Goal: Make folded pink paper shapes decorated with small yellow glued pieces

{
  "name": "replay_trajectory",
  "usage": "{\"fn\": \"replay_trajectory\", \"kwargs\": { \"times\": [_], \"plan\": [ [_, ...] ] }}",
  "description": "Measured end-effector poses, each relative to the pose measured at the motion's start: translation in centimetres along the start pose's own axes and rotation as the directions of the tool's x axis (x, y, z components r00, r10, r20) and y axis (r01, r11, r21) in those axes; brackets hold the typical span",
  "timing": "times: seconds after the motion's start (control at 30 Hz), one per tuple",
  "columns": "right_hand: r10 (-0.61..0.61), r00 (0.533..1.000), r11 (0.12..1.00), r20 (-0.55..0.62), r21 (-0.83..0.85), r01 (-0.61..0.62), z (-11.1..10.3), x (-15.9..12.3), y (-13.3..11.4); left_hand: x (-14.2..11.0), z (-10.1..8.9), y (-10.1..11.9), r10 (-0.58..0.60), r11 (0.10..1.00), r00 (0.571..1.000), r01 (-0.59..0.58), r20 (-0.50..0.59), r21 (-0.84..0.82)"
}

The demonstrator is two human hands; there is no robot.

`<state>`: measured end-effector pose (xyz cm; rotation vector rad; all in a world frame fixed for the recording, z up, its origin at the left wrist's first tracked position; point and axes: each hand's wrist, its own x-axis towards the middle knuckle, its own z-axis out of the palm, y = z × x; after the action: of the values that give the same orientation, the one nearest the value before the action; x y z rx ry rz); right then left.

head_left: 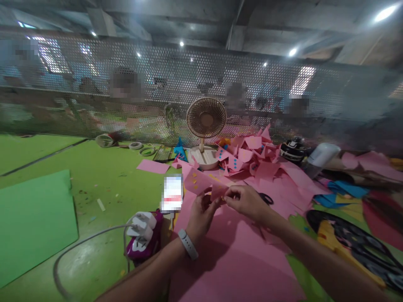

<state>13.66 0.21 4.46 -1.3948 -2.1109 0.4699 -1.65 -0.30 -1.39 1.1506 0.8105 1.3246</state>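
Both hands meet over a large pink paper sheet in front of me. My left hand, with a pale band on its wrist, is closed on a folded pink paper piece that carries small yellow shapes. From the right, my right hand pinches the near edge of the same piece; its fingertips partly hide the spot. Just beyond lies a heap of folded pink paper pieces, some with blue diamond shapes. Dark scissor-like handles show beside my right hand.
A small fan stands behind the work. Left of my hands are a phone and a purple power strip with a grey cable. A green sheet lies far left, tape rolls at the back, a black-and-yellow object at right.
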Motion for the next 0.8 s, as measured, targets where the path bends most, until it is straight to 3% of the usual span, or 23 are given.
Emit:
{"fn": "replay_trajectory", "kwargs": {
  "times": [0.23,0.4,0.6,0.8],
  "plan": [
    [0.065,0.997,0.975,0.044,0.211,-0.073,0.2,-0.6,-0.1,-0.1,0.0,0.4,0.002,0.999,0.999,0.0,0.048,-0.037],
    [0.136,0.99,0.894,0.025,0.429,-0.133,1.2,-0.6,0.1,-0.3,0.2,0.7,-0.081,0.987,0.995,0.089,0.065,-0.135],
    [0.14,0.989,0.892,-0.041,0.438,-0.109,1.9,-0.4,-0.2,-0.6,0.4,0.7,-0.103,0.975,0.993,0.111,0.051,-0.194],
    [0.155,0.988,0.884,-0.025,0.451,-0.127,2.1,-0.3,0.1,-0.5,0.5,0.4,-0.139,0.966,0.99,0.138,0.009,-0.221]
  ]
}}
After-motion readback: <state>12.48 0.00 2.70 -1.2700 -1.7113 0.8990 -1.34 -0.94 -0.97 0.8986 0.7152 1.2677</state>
